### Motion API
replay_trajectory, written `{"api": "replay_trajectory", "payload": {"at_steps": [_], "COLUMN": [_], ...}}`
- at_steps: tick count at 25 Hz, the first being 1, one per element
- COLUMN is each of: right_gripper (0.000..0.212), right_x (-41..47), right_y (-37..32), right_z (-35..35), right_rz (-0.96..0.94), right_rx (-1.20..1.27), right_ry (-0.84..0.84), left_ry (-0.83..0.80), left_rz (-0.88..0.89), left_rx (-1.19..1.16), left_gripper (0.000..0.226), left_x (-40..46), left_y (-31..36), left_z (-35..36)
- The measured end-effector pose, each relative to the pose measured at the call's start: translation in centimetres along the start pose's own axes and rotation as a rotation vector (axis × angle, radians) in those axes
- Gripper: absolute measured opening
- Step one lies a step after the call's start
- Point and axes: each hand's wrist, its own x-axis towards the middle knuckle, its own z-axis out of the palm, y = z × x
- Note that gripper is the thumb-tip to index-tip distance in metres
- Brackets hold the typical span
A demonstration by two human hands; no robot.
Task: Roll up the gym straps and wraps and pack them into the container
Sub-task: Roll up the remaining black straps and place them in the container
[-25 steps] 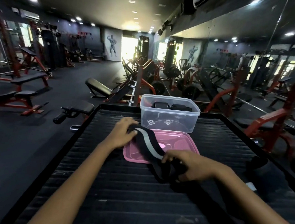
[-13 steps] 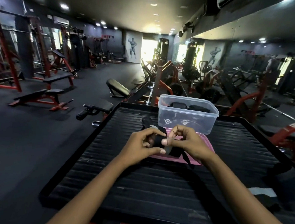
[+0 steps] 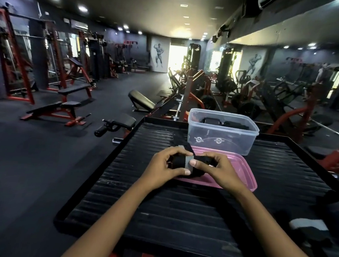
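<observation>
Both ends of a black wrap [image 3: 184, 164] are gripped by the left hand [image 3: 166, 166] and the right hand [image 3: 220, 169], above the pink lid [image 3: 240, 173], near the clear container [image 3: 222, 131].

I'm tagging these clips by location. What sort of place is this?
A gym, almost certainly: adjustable weight benches on the dark floor, red-framed racks along the wall, and a bodybuilder poster at the far end. Both hands roll a black wrap beside a clear container.
</observation>
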Motion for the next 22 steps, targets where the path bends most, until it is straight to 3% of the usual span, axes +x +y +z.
{"api": "replay_trajectory", "payload": {"at_steps": [4, 6, 8, 10, 13, 16, 19, 22], "right_gripper": [0.042, 0.039, 0.029, 0.034, 0.040, 0.042, 0.037, 0.026], "right_x": [-0.26, -0.27, -0.26, -0.21, -0.30, -0.70, -0.66, -0.58], "right_y": [-0.19, -0.19, -0.30, -0.24, -0.04, -0.17, -0.07, -0.15], "right_z": [0.03, 0.05, 0.10, 0.14, -0.05, -0.16, -0.26, 0.25], "right_rz": [-0.068, -0.091, -0.095, -0.079, -0.010, -0.010, -0.011, 0.019], "right_rx": [-0.006, -0.037, -0.011, 0.059, 0.111, -0.016, -0.004, 0.130], "right_ry": [-0.099, -0.082, -0.022, 0.016, -0.018, -0.128, -0.109, -0.048], "left_ry": [0.062, 0.047, 0.012, -0.015, 0.039, 0.088, 0.054, -0.094], "left_rz": [-0.058, -0.074, -0.056, -0.006, 0.025, -0.023, -0.099, -0.057], "left_rx": [-0.003, 0.042, 0.032, -0.005, -0.038, -0.003, -0.005, 0.009], "left_gripper": [0.035, 0.031, 0.037, 0.049, 0.033, 0.019, 0.024, 0.044], "left_x": [0.41, 0.40, 0.19, 0.10, 0.29, 0.28, 0.19, 0.07], "left_y": [-0.19, -0.04, 0.32, 0.26, -0.03, -0.21, -0.09, -0.24], "left_z": [0.09, 0.30, 0.37, 0.13, 0.01, 0.25, 0.23, 0.25]}}
